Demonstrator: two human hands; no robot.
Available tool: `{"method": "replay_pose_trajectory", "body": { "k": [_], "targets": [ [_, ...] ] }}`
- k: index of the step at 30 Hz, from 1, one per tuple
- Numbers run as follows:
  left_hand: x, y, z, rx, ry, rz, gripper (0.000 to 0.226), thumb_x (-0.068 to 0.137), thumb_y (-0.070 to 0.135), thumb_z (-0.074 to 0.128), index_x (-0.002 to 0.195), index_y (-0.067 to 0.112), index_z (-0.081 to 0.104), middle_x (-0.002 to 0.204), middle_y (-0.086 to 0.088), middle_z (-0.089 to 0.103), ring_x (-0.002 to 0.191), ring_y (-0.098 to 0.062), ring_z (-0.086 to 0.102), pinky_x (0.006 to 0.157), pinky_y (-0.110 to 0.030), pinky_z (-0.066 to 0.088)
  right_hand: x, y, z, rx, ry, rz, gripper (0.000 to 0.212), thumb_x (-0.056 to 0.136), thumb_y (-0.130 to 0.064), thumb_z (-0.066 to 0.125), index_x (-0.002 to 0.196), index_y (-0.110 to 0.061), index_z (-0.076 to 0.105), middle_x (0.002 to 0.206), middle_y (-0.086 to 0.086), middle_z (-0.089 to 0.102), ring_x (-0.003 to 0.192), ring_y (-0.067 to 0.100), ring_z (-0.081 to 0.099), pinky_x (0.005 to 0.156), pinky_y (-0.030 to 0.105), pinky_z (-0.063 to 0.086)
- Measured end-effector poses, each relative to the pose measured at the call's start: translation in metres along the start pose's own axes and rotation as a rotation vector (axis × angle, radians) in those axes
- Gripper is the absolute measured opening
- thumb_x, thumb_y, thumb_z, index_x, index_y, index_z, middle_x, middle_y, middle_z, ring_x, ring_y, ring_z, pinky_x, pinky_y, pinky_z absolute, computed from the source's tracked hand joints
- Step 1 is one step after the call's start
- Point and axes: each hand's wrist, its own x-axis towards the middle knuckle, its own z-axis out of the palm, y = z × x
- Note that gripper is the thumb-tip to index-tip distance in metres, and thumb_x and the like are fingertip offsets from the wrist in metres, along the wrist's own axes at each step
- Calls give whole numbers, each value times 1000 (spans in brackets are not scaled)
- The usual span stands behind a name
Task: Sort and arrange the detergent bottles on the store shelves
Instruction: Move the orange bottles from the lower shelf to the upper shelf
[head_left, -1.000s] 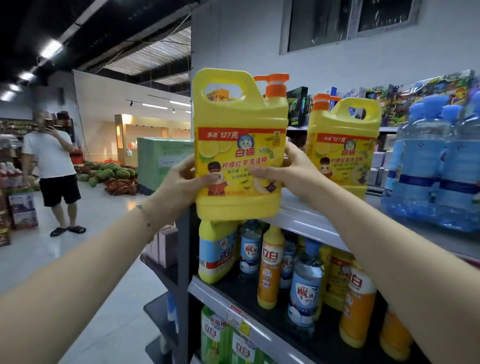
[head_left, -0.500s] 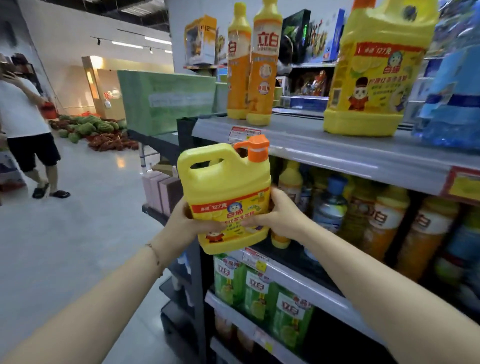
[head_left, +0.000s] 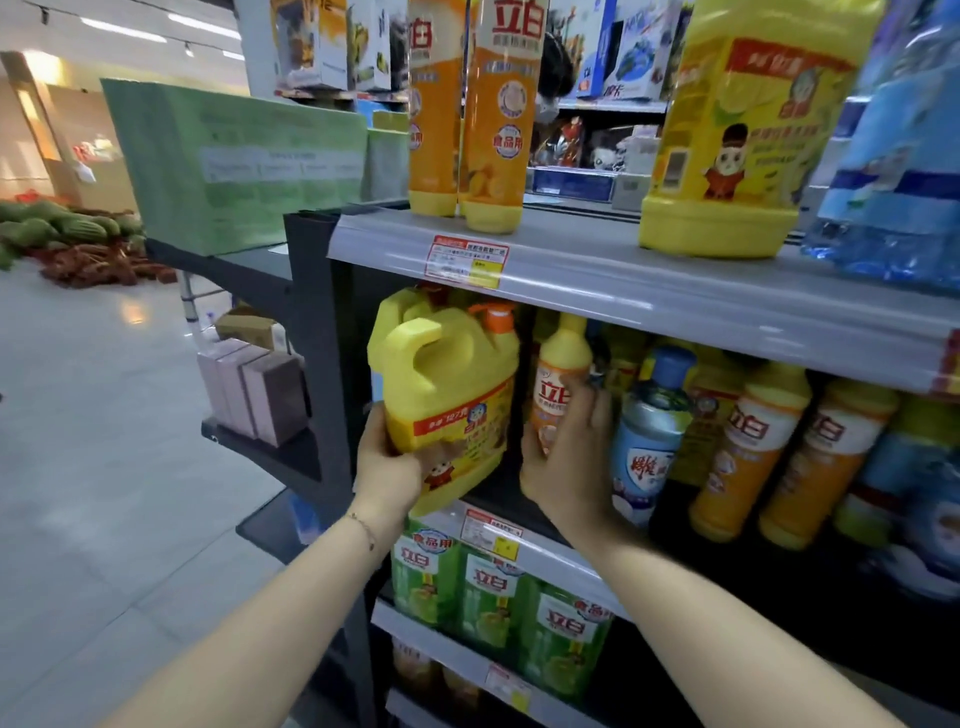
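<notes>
Yellow jug (head_left: 447, 395): brought down from chest height, now entering middle shelf (head_left: 545, 525), frame centre. Left hand (head_left: 387, 465) grips it; right hand (head_left: 569, 462) clasps orange bottle (head_left: 558, 387), clearing room.

There is a single view, from a wide-angle camera worn on the person's head, facing forward and slightly down along both bare forearms toward the left end of a grey metal store shelf unit (head_left: 597, 270). It sits close: the middle shelf is at arm's reach, the top shelf's bottles are cut off by the upper edge, and the lens bends the shelf lines outward. To the left it takes in pale glossy floor tiles (head_left: 104, 441) stretching away into the shop.
</notes>
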Motion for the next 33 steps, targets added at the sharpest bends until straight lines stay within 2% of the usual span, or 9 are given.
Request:
{"method": "replay_pose_trajectory", "body": {
  "k": [2,6,10,15,18,21,25,29,33],
  "targets": [
    [5,-4,7,14,-23,-6,61,60,4,88,104,34,58,109,1,68,100,-23,65,81,-48,57,1,5,4,-25,49,62,71,74,-13,73,132,-11,32,126,18,40,117,37,44,97,47,44],
    [12,-7,22,30,-51,-33,73,57,11,89,120,29,55,113,1,67,103,-24,63,84,-50,55,6,9,14,136,-6,291,89,75,-17,77,144,-10,21,139,18,37,127,35,41,103,47,40],
    [17,-6,30,69,-88,-18,70,61,6,87,119,27,54,111,3,66,103,-22,62,85,-47,55,13,9,16,188,-19,427,82,76,-13,75,141,-8,24,137,18,42,123,34,47,99,44,44],
    [26,-3,34,33,-173,-37,58,63,0,84,104,30,56,107,3,67,99,-19,64,80,-42,56,2,3,10,92,-28,308,72,81,-17,70,137,-10,25,132,15,47,118,33,51,91,40,48],
    [34,-4,39,-13,-249,-72,61,63,-1,83,111,27,57,110,-1,69,99,-21,66,78,-42,57,-5,-2,2,55,-32,203,75,82,-22,69,140,-13,22,133,14,46,120,33,50,90,43,50],
    [47,-8,44,35,-334,-94,67,64,-2,83,118,24,54,110,-2,69,100,-21,66,77,-39,56,-6,-6,-7,56,-61,202,79,83,-25,68,141,-24,14,139,13,43,124,32,48,92,46,49],
    [60,-18,45,95,-427,-134,85,64,4,85,133,24,40,121,-4,64,111,-26,62,89,-46,53,-7,-10,-20,97,-130,256,81,87,-29,65,146,-25,9,147,6,36,130,27,43,97,46,47],
    [57,-19,41,353,-380,2,95,64,16,87,136,19,25,128,0,54,116,-18,53,92,-37,49,-10,-12,-34,82,-241,292,82,87,-33,64,145,-28,8,145,1,38,125,25,47,96,41,47],
    [33,-19,27,574,-226,296,71,69,15,84,126,14,42,123,-2,56,111,-18,55,92,-35,49,-14,-16,-44,157,-286,246,85,84,-31,69,145,-30,11,140,-5,42,119,14,47,92,26,42]
  ]
}}
